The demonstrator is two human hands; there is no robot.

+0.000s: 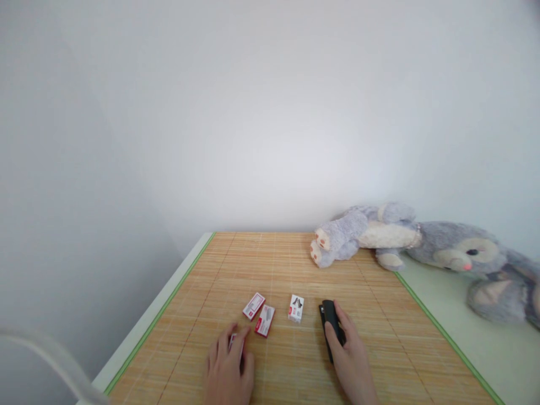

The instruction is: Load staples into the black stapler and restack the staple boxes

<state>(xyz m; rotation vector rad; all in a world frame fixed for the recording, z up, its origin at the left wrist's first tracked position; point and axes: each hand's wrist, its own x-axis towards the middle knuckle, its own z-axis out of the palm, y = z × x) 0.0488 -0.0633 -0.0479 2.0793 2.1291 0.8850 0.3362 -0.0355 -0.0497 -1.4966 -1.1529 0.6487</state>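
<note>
My left hand (229, 368) is closed around a small red and white box (237, 344), partly hidden by the fingers, low on the bamboo mat (291, 371). My right hand (349, 354) grips a black stapler (331, 323) between thumb and fingers, right of centre. Two more red and white boxes, one (253, 306) tilted and another (265, 320) just right of it, lie close together beyond my left hand. A white box with a dark stapler picture (296, 308) sits between them and the stapler.
A grey plush toy (455, 247) lies along the back right, across the mat's edge and the pale green table surface (468, 337). A white wall stands behind. A pale curved tube or cable (50, 357) crosses the lower left corner.
</note>
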